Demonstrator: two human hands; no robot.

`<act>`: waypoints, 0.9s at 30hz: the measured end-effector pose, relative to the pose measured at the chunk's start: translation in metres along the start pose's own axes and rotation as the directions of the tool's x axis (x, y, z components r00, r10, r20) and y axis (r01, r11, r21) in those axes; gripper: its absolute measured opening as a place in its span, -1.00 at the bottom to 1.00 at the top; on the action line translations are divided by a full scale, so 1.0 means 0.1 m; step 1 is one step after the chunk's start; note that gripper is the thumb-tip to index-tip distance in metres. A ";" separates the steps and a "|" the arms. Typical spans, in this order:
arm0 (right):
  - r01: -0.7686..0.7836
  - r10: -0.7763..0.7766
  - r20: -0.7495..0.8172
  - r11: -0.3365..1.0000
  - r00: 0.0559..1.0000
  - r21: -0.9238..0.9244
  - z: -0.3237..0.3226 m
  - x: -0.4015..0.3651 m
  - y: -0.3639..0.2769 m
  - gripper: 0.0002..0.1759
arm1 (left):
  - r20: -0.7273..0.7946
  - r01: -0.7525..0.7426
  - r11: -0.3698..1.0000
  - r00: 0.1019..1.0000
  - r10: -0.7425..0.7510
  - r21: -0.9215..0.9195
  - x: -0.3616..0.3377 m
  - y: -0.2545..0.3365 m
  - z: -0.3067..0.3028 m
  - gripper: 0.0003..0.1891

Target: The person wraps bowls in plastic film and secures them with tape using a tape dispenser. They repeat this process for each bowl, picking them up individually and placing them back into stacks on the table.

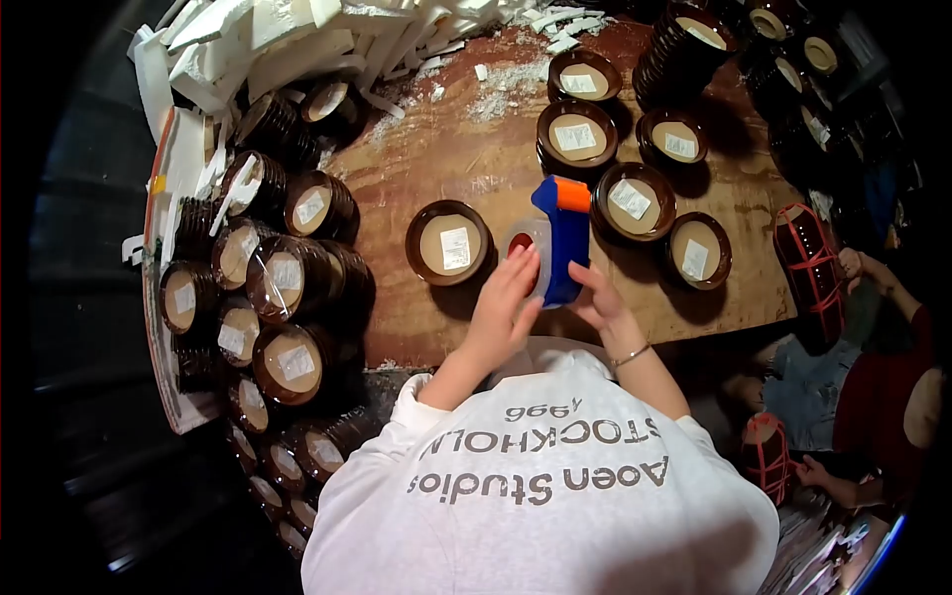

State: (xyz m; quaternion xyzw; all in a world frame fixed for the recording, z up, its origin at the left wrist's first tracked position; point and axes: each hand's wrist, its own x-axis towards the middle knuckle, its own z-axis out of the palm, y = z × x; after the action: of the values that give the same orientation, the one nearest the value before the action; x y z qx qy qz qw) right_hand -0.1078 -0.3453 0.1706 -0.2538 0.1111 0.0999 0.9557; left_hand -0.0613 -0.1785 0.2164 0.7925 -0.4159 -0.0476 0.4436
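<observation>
A blue tape dispenser (565, 243) with an orange top end and a clear roll of tape (538, 238) is held between my two hands over the table's near side. My left hand (508, 299) presses its fingers against the roll on the left face. From the right, my right hand (598, 297) grips the dispenser's lower end, its fingers partly hidden. Just left of the dispenser is a brown glazed bowl (426, 263) with a white printed label (455, 249) in it. Close on the right are more labelled bowls, one (635, 200) nearly touching the dispenser.
Stacks of brown bowls (288, 273) crowd the left side, some in clear wrap. White foam pieces (268, 45) heap at the back left of the wooden table (416, 149). A tall bowl stack (679, 64) leans at the back right. At right, another person's hands hold red-tied bundles (808, 263).
</observation>
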 end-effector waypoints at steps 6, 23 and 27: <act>0.023 0.005 0.145 0.981 0.989 -0.191 0.33 -0.07 -0.14 -0.48 | 0.010 -0.117 0.943 0.993 0.119 0.310 0.00 0.29 -0.23 -0.57; 0.167 0.027 0.215 0.538 0.976 -0.826 0.98 -0.22 -0.20 -0.44 | -0.097 0.082 0.854 0.984 -0.152 -0.513 0.31 0.46 -1.27 -0.70; 0.275 -0.030 0.288 0.400 0.957 -0.874 0.96 -0.22 -0.19 -0.40 | -0.028 0.113 0.846 0.988 -0.149 -0.521 0.35 0.40 -1.29 -0.73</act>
State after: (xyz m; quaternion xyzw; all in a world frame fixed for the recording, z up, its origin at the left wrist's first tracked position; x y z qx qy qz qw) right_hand -0.1087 -0.3153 0.2668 -0.7251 -0.0938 0.0837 0.6771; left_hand -0.0054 -0.1277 0.3343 0.6717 -0.3175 -0.1608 0.6497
